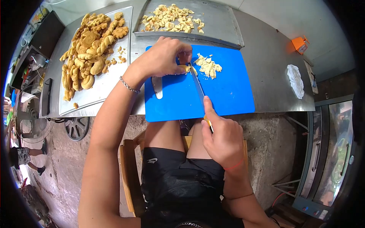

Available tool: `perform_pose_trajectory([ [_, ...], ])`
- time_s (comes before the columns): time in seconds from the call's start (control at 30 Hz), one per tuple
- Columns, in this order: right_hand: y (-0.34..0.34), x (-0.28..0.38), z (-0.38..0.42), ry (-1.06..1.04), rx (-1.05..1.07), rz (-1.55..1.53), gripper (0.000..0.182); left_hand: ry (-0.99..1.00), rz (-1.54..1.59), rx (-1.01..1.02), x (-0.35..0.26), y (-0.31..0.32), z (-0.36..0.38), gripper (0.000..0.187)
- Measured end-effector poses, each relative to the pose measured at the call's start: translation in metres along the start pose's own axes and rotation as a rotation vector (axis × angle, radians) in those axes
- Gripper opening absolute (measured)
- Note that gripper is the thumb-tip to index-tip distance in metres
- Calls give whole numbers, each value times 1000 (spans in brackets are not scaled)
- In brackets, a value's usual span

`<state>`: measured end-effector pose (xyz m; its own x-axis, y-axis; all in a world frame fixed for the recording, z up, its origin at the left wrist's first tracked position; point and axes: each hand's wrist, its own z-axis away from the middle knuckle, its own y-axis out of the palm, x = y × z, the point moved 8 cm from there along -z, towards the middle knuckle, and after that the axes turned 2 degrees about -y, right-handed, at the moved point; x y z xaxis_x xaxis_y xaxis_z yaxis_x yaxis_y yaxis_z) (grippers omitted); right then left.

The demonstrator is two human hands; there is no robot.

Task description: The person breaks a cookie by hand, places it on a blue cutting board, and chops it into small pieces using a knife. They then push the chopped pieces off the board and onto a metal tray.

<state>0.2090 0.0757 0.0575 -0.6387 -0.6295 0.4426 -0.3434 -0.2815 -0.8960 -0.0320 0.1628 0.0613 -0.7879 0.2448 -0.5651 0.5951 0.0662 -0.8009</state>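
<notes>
My right hand [222, 138] is wrapped round the yellow-and-black handle of a knife [198, 88]. The blade points away from me and meets a small piece of bread [185, 68] on the blue cutting board [224, 97]. Fingers of my left hand [167, 57] are closed on that piece, just left of the blade; part of it is hidden by them. Right of the knife tip lies a small heap of pale chopped pieces [208, 67]. The board reaches slightly over the table's front edge.
Left on the table, a white-lined tray [125, 38] bears a pile of golden twisted breads [89, 45]. Behind the board, a metal tray [220, 22] holds cut pieces [171, 19]. At right are a crumpled white cloth [295, 81] and an orange scale [299, 45].
</notes>
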Motion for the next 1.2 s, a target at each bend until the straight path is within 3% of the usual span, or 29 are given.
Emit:
perform_pose_trajectory([
  [0.3, -11, -4, 12, -45, -230, -119, 67, -80, 10, 8, 5, -4, 4, 25],
  [0.9, 17, 15, 4, -51, -110, -75, 69, -74, -22, 6, 1, 2, 1, 17],
  [1.2, 21, 19, -31, -19, 14, 168, 70, -89, -7, 32, 9, 8, -2, 19],
])
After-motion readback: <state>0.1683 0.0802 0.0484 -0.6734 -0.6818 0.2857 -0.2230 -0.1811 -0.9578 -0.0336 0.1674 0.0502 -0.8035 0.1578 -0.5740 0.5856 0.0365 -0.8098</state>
